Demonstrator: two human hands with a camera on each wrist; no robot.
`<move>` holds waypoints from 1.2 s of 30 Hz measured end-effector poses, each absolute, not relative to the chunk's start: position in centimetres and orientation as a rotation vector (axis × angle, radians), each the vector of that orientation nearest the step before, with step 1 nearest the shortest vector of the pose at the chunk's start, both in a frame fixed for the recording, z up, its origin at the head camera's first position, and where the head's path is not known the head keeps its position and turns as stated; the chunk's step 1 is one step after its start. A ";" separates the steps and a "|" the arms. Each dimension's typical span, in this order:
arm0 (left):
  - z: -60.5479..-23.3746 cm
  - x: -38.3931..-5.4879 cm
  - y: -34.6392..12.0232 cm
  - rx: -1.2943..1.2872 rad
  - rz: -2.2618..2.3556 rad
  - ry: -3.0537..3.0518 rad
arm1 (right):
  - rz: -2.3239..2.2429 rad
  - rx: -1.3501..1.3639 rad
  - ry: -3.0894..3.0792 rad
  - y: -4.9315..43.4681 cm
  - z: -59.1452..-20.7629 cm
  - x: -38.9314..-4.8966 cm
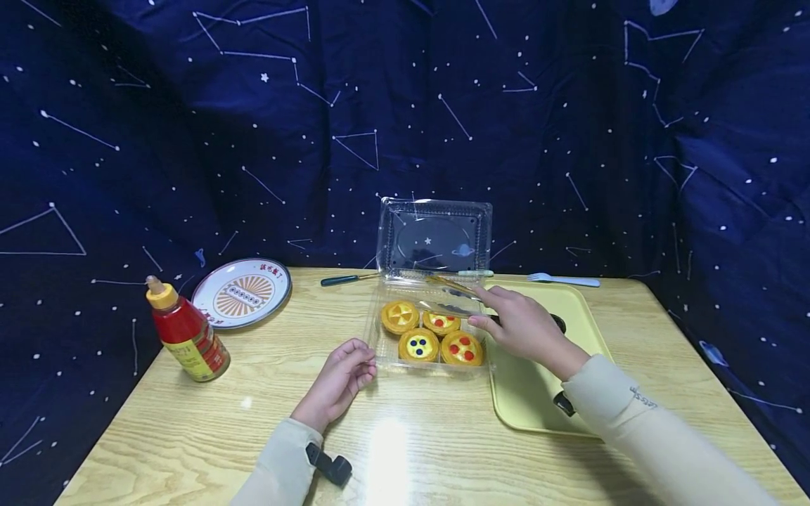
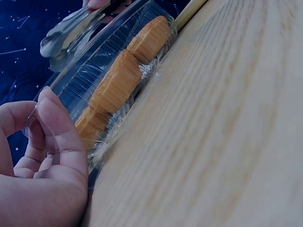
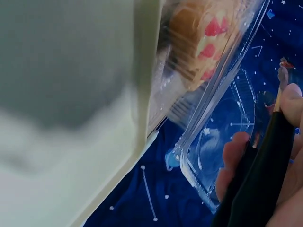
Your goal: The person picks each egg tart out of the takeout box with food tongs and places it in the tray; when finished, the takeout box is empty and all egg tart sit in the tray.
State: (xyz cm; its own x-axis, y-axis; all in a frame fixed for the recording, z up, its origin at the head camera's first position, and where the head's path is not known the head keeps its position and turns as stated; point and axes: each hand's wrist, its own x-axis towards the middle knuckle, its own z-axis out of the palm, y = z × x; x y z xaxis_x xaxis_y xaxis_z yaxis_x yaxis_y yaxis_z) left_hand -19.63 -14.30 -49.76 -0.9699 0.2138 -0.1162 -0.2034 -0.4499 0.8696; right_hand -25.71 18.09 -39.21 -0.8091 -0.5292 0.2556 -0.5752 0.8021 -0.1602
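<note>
A clear plastic clamshell box (image 1: 411,369) lies with its lid (image 1: 436,256) raised at the back. Inside sit several tarts: one with blue dots (image 1: 419,345), two with red pieces (image 1: 462,348) and one with a yellow wedge pattern (image 1: 400,318). The left hand (image 1: 342,383) pinches the box's near left rim between thumb and fingers, as the left wrist view shows. Over the box, the right hand (image 1: 525,327) grips metal tongs (image 2: 66,40) by their black handles (image 3: 265,175). The tongs' tips are spread above the back tarts, with nothing between them.
A yellow tray (image 1: 538,400) stands right of the box, partly under the right arm. A light blue fork (image 1: 563,280) lies behind it. A green-handled utensil (image 1: 342,280), a patterned plate (image 1: 242,294) and a red squeeze bottle (image 1: 190,334) are to the left.
</note>
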 end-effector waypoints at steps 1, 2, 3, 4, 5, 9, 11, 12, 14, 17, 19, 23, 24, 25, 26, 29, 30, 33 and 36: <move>-49.7 -19.6 -14.3 0.015 2.485 1.487 | 0.338 0.872 -2.788 17.8 -39.3 -25.8; -49.7 -19.7 -14.3 0.015 2.484 1.487 | 0.338 0.878 -2.782 17.6 -39.3 -25.9; -49.7 -19.7 -14.3 0.014 2.484 1.487 | 0.334 0.886 -2.779 17.3 -39.3 -26.0; -49.7 -19.7 -14.3 0.013 2.485 1.486 | 0.331 0.895 -2.776 17.1 -39.4 -26.1; -49.7 -19.7 -14.3 0.012 2.486 1.487 | 0.326 0.905 -2.775 16.9 -39.4 -26.2; -49.7 -19.7 -14.3 0.009 2.490 1.482 | 0.302 0.940 -2.757 16.0 -39.5 -26.6; -49.7 -19.7 -14.2 0.010 2.494 1.474 | 0.284 0.949 -2.759 15.6 -39.6 -26.7; -49.7 -19.7 -14.2 0.011 2.497 1.470 | 0.278 0.950 -2.763 15.4 -39.7 -26.8; -49.8 -19.7 -14.2 0.014 2.500 1.463 | 0.268 0.948 -2.780 15.1 -39.8 -26.8; -49.8 -19.7 -14.2 0.023 2.503 1.460 | 0.264 0.948 -2.799 14.7 -40.0 -27.0; -49.8 -19.7 -14.2 0.024 2.503 1.462 | 0.263 0.949 -2.805 14.5 -40.1 -27.1; -49.8 -19.8 -14.2 0.016 2.503 1.463 | 0.246 0.963 -2.807 14.2 -40.4 -27.4; -49.8 -19.8 -14.2 0.014 2.502 1.464 | 0.237 0.968 -2.807 14.2 -40.4 -27.5; -49.8 -19.8 -14.3 0.013 2.501 1.465 | 0.232 0.971 -2.808 14.1 -40.5 -27.6; -49.8 -19.8 -14.3 0.013 2.501 1.464 | 0.223 0.974 -2.808 14.0 -40.5 -27.6; -49.8 -19.8 -14.3 0.011 2.496 1.466 | 0.197 0.979 -2.813 13.8 -40.7 -27.8; -49.8 -19.7 -14.3 0.010 2.495 1.467 | 0.188 0.979 -2.817 13.7 -40.7 -27.8; -49.8 -19.7 -14.3 0.009 2.489 1.469 | 0.166 0.981 -2.828 13.5 -40.9 -27.9; -49.8 -19.7 -14.3 0.011 2.488 1.470 | 0.150 0.982 -2.845 13.2 -41.0 -27.9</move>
State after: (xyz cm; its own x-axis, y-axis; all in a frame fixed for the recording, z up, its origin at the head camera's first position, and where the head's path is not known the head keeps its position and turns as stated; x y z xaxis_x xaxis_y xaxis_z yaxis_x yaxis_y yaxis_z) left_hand -19.65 -14.30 -49.79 -0.9684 0.2184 -0.1203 -0.2107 -0.4588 0.8632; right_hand -27.88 13.25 -40.97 -0.7804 -0.6063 0.1528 -0.6190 0.7837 -0.0519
